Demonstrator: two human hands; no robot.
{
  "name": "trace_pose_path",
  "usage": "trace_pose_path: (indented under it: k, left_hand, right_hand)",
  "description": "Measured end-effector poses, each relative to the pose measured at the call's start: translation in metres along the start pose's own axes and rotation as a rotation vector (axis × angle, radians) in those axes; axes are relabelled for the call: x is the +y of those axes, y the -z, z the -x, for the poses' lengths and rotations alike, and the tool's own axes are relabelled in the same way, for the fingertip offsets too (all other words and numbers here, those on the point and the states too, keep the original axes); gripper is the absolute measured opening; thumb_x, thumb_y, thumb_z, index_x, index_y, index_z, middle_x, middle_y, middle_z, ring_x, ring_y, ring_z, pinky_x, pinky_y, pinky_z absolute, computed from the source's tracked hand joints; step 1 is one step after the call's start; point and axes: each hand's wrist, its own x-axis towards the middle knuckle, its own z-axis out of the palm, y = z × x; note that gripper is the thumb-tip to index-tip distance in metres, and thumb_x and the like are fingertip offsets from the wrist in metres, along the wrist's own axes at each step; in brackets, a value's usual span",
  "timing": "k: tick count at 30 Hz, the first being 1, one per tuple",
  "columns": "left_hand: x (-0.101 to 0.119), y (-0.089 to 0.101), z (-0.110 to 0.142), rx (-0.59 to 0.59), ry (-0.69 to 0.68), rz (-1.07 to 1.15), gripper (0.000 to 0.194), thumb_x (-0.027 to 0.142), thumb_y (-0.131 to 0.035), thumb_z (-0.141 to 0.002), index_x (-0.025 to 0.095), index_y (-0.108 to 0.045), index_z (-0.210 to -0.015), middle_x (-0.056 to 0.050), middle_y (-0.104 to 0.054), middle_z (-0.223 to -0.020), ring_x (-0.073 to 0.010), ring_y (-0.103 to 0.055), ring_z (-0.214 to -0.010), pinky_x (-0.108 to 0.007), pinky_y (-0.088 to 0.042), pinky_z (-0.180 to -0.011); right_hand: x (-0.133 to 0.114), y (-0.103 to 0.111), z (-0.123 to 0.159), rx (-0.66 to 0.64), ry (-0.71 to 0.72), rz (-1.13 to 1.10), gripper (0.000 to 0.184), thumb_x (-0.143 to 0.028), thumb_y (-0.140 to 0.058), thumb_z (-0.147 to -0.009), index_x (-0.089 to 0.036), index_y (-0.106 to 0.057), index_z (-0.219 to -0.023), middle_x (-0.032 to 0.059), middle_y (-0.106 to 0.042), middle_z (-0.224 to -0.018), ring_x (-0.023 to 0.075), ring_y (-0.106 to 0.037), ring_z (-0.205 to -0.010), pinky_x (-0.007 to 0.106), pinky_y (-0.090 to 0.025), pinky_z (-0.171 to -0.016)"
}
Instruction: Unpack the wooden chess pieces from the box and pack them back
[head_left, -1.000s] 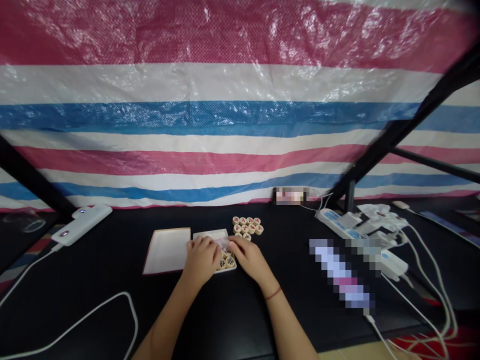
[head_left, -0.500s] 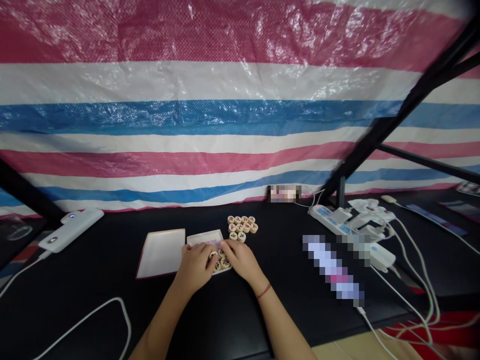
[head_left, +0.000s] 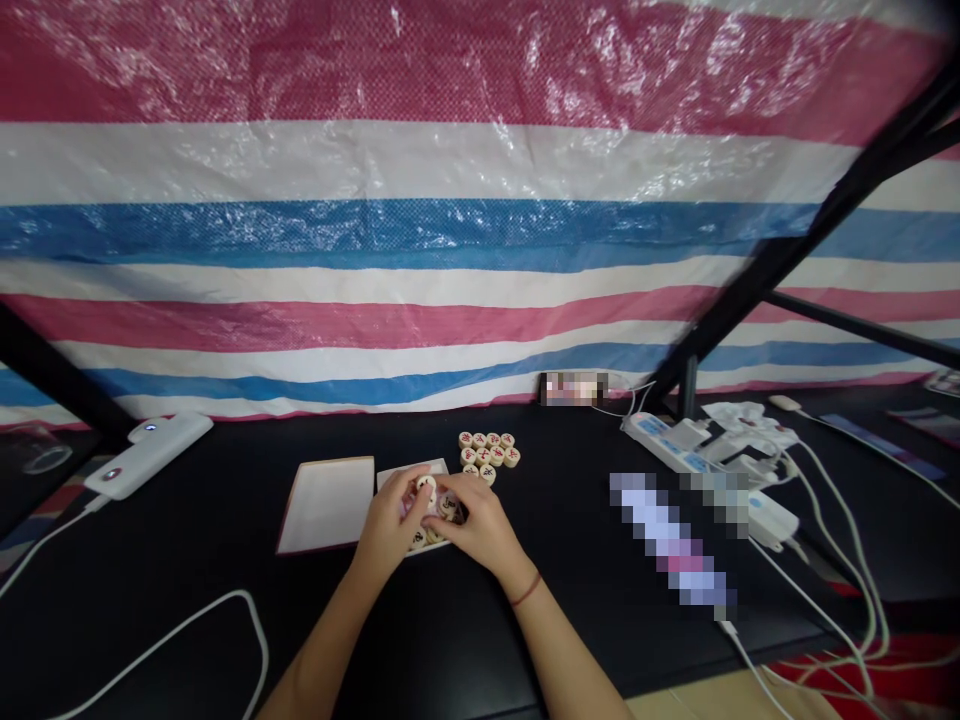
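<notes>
My left hand is over the box, pinching a round Chinese chess piece between thumb and fingers. Its pale face with a dark mark is turned up. My right hand reaches over the right side of the white box, thumb and forefinger apart, with chess pieces showing between them. More black-marked pieces lie inside the box, partly hidden by both hands. Beyond the right hand, rows of pieces lie flat on the black table, mostly red-marked, black-marked ones in the nearest row.
Left of the box lies its open lid. A white device with a cable lies at far left. A power strip with chargers and tangled cables is at right, near a blurred-out phone-like object. Striped sheeting hangs behind the table.
My left hand has lifted a piece up between thumb and fingers. My right hand has moved left, its fingers now over the box contents. The view has shifted slightly.
</notes>
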Motion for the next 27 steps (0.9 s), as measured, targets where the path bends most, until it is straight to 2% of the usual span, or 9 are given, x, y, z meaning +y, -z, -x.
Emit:
trace_pose_path:
  k: [6,9,11,14,16,20,22,25,27]
  left_hand:
    - [0.001,-0.001,0.001,0.063,0.096,0.187,0.024,0.035,-0.054,-0.089,0.021,-0.066,-0.104,-0.005,-0.070,-0.101,-0.0160,-0.067,-0.087,-0.029,-0.055,-0.079]
    - [-0.009,-0.002,0.000,0.136,0.121,0.236,0.023,0.035,-0.056,-0.087,0.021,-0.067,-0.100,-0.006,-0.067,-0.103,-0.0159,-0.066,-0.088,-0.029,-0.055,-0.080]
    - [-0.016,-0.003,0.000,0.159,0.172,0.282,0.025,0.036,-0.059,-0.084,0.020,-0.066,-0.103,-0.007,-0.066,-0.106,-0.0152,-0.065,-0.086,-0.028,-0.055,-0.078]
    - [-0.022,-0.006,0.001,0.134,0.246,0.350,0.033,0.036,-0.061,-0.081,0.020,-0.062,-0.110,-0.007,-0.066,-0.106,-0.0143,-0.066,-0.084,-0.027,-0.056,-0.076]
    - [-0.022,-0.007,0.002,0.107,0.255,0.336,0.034,0.036,-0.060,-0.082,0.020,-0.062,-0.112,-0.006,-0.066,-0.100,-0.0133,-0.066,-0.081,-0.026,-0.056,-0.074]
    - [-0.014,-0.004,0.003,0.091,0.142,0.145,0.030,0.034,-0.059,-0.083,0.022,-0.063,-0.110,-0.003,-0.065,-0.095,-0.0121,-0.064,-0.073,-0.026,-0.055,-0.071]
    - [-0.010,-0.002,0.004,0.077,0.048,0.034,0.027,0.033,-0.060,-0.083,0.023,-0.064,-0.108,-0.002,-0.065,-0.091,-0.0131,-0.063,-0.073,-0.027,-0.054,-0.073]
    - [-0.006,-0.001,0.006,0.035,-0.051,-0.092,0.025,0.032,-0.060,-0.084,0.023,-0.064,-0.107,-0.001,-0.064,-0.085,-0.0148,-0.063,-0.074,-0.028,-0.054,-0.075]
    - [-0.005,-0.002,0.008,-0.004,-0.101,-0.148,0.023,0.030,-0.060,-0.085,0.023,-0.064,-0.106,-0.002,-0.065,-0.086,-0.0164,-0.064,-0.079,-0.029,-0.053,-0.077]
  right_hand:
    - [-0.002,-0.002,0.001,0.072,-0.026,-0.005,0.019,-0.028,-0.060,-0.086,-0.021,-0.066,-0.102,0.0061,-0.069,-0.089,0.0190,-0.061,-0.079,0.032,-0.050,-0.075]
    - [0.013,0.015,0.002,0.261,-0.131,0.046,0.022,-0.026,-0.056,-0.083,-0.020,-0.067,-0.101,0.0084,-0.067,-0.098,0.0196,-0.061,-0.083,0.033,-0.051,-0.078]
    - [0.028,0.028,0.005,0.356,-0.231,0.126,0.026,-0.026,-0.056,-0.081,-0.019,-0.068,-0.102,0.0095,-0.066,-0.100,0.0188,-0.060,-0.078,0.033,-0.051,-0.075]
    - [0.051,0.041,0.013,0.325,-0.354,0.221,0.029,-0.026,-0.056,-0.077,-0.017,-0.069,-0.101,0.0084,-0.067,-0.093,0.0162,-0.056,-0.064,0.031,-0.050,-0.066]
    - [0.062,0.044,0.018,0.285,-0.412,0.251,0.030,-0.026,-0.056,-0.074,-0.016,-0.069,-0.099,0.0079,-0.068,-0.089,0.0174,-0.058,-0.065,0.032,-0.050,-0.067]
    - [0.066,0.043,0.021,0.224,-0.458,0.250,0.026,-0.026,-0.056,-0.073,-0.017,-0.068,-0.094,0.0079,-0.069,-0.092,0.0220,-0.064,-0.080,0.035,-0.050,-0.074]
    - [0.059,0.043,0.018,0.263,-0.428,0.235,0.024,-0.028,-0.056,-0.075,-0.018,-0.068,-0.093,0.0088,-0.068,-0.094,0.0226,-0.064,-0.084,0.035,-0.050,-0.075]
    - [0.038,0.039,0.010,0.317,-0.350,0.112,0.023,-0.033,-0.054,-0.083,-0.018,-0.067,-0.094,0.0074,-0.067,-0.087,0.0190,-0.061,-0.074,0.031,-0.050,-0.069]
    - [0.021,0.029,0.006,0.226,-0.258,-0.027,0.022,-0.035,-0.056,-0.084,-0.019,-0.066,-0.096,0.0044,-0.067,-0.082,0.0157,-0.058,-0.066,0.028,-0.049,-0.064]
